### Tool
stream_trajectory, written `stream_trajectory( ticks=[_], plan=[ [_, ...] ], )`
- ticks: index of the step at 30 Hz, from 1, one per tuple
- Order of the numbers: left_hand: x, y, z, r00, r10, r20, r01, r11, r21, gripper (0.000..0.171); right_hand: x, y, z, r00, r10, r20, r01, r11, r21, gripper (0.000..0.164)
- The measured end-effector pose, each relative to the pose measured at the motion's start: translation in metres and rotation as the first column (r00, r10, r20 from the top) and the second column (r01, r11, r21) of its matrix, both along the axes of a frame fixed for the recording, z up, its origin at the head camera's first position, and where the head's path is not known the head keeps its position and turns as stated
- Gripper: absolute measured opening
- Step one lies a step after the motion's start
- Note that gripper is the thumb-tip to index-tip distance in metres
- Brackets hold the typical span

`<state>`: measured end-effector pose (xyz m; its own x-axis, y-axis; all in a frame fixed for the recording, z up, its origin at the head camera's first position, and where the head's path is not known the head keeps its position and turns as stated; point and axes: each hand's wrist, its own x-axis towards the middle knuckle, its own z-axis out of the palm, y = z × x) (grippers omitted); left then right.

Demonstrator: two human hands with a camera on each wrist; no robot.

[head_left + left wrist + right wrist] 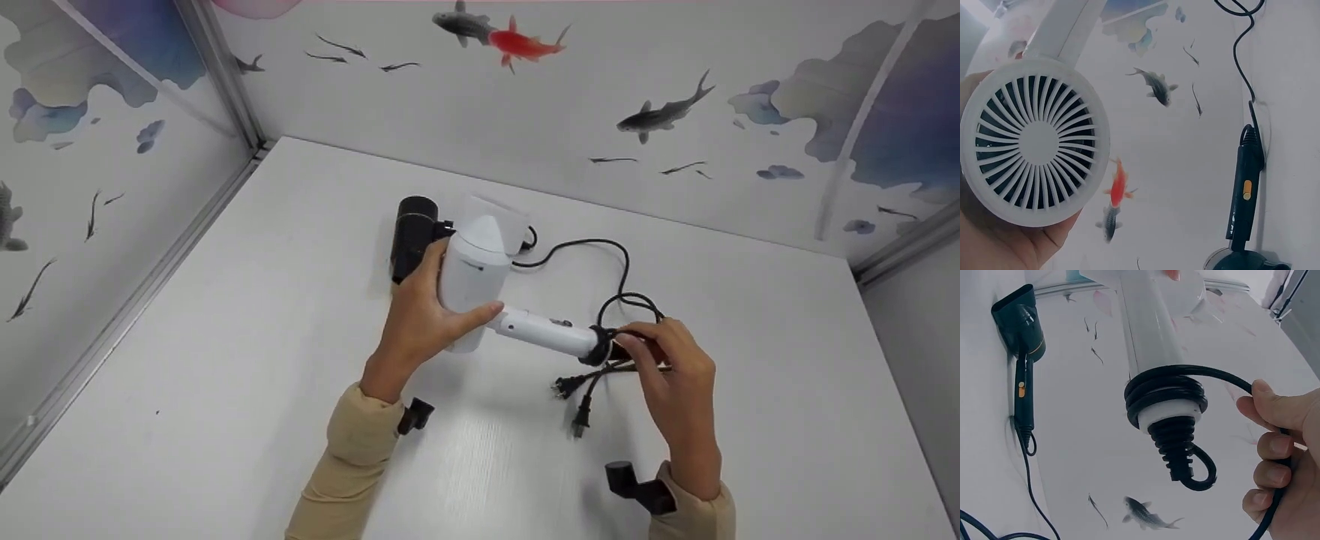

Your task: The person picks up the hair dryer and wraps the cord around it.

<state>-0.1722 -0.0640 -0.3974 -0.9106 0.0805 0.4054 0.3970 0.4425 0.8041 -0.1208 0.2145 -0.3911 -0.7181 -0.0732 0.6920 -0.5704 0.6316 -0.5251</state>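
My left hand grips the barrel of a white hair dryer, thumb across its near side. Its round slotted grille fills much of the left wrist view. The dryer's handle points to the right. Around the handle's end, the black power cord is wrapped in several turns. Between thumb and forefinger, my right hand pinches this cord and draws it out beside the handle; in the right wrist view the other fingers curl round it too.
Behind the white dryer, a black hair dryer with an orange switch lies on the white table. Its cord loops to the right. Two plugs lie below the handle's end. Fish-patterned panels border the table.
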Motion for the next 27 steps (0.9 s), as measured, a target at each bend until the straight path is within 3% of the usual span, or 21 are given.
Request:
stream_trajectory(
  ticks=[5,11,19,27],
  plan=[
    [0.002,-0.001,0.004,1.0,-0.018,-0.018,0.018,1.0,-0.012,0.081,0.0,0.002,0.001,1.0,0.007,0.019,-0.007,0.999,-0.032,0.021],
    [0.003,-0.004,0.006,0.999,-0.048,-0.022,0.048,0.998,0.044,0.079,0.001,0.005,0.003,0.998,0.016,0.061,-0.009,0.994,-0.113,0.018],
    [0.004,-0.008,0.007,0.999,-0.046,0.001,0.045,0.994,0.095,0.077,0.0,0.01,0.001,0.998,0.05,0.049,-0.04,0.981,-0.189,0.018],
    [0.005,-0.01,0.009,0.995,-0.096,0.021,0.091,0.979,0.182,0.075,-0.002,0.015,0.0,0.991,0.107,0.076,-0.091,0.977,-0.192,0.016]
  ],
)
